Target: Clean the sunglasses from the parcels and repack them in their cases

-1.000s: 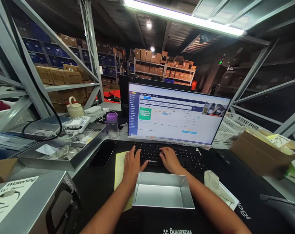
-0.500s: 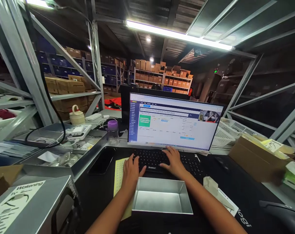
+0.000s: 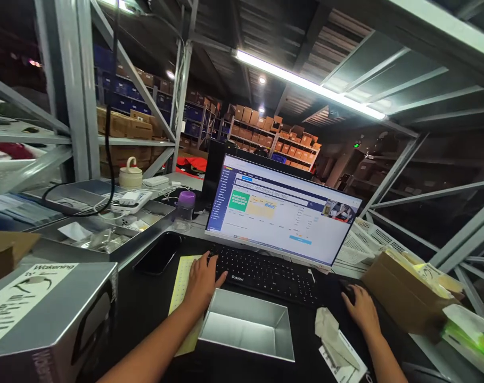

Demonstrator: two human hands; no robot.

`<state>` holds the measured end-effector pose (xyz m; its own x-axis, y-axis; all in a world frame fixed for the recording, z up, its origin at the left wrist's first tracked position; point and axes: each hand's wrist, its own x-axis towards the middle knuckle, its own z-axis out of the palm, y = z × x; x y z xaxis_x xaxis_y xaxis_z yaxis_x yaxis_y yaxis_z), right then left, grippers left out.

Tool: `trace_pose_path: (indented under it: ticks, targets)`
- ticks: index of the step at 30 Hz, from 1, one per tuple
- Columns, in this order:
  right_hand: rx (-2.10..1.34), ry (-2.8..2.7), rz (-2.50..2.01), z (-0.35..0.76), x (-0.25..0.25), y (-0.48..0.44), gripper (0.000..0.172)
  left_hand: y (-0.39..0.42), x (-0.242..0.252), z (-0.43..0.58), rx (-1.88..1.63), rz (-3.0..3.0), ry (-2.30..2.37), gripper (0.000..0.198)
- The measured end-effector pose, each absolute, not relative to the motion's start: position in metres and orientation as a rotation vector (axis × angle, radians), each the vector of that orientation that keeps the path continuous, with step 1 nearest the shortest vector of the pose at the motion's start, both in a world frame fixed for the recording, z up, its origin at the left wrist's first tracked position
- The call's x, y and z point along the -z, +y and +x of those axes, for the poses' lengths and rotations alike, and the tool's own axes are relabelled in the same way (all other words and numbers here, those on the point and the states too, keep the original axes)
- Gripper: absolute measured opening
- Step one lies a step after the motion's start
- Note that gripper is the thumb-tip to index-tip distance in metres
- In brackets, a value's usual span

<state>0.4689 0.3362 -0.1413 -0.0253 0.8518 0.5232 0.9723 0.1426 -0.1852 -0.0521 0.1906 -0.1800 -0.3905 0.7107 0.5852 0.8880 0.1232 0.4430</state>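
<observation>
My left hand (image 3: 203, 279) rests at the left end of the black keyboard (image 3: 261, 274), its fingers spread over the keys. Off to the right, my right hand (image 3: 360, 306) lies over the black mouse (image 3: 349, 292), fingers curved around it. Behind the keyboard stands a lit monitor (image 3: 281, 213) with text and a small picture at its upper right. An open silver metal tray (image 3: 247, 325) sits between my forearms. Under my left forearm is a yellow sheet (image 3: 181, 282).
A black phone (image 3: 161, 252) and a purple-lidded bottle (image 3: 185, 210) are on the left, near metal trays (image 3: 122, 247). A large grey box (image 3: 50, 314) fills the lower left. Paper scraps (image 3: 337, 346), a cardboard box (image 3: 405, 290) and white baskets (image 3: 359, 239) lie right.
My right hand has moved from the keyboard right onto the mouse. The view has tilted and shifted. On the screen, a pale orange highlighted block now shows beside the green one.
</observation>
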Motion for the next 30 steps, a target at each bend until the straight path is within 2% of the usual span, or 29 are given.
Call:
trace_pose_path:
  ticks: [4, 11, 18, 30]
  targets:
    - [0.265, -1.853, -1.729, 0.487, 0.173, 0.349, 0.063, 0.189, 0.178, -0.052, 1.104, -1.546, -2.197, 0.043]
    - [0.121, -1.781, -1.755, 0.502, 0.201, 0.385, 0.057, 0.185, 0.179, -0.053, 0.997, -1.55, -2.243, 0.042]
    - [0.114, -1.786, -1.771, 0.511, 0.203, 0.391, 0.058, 0.185, 0.178, -0.052, 1.036, -1.547, -2.253, 0.04]
    - [0.168, -1.711, -1.717, 0.501, 0.188, 0.365, 0.034, 0.186, 0.176, -0.052, 1.111, -1.575, -2.235, 0.04]
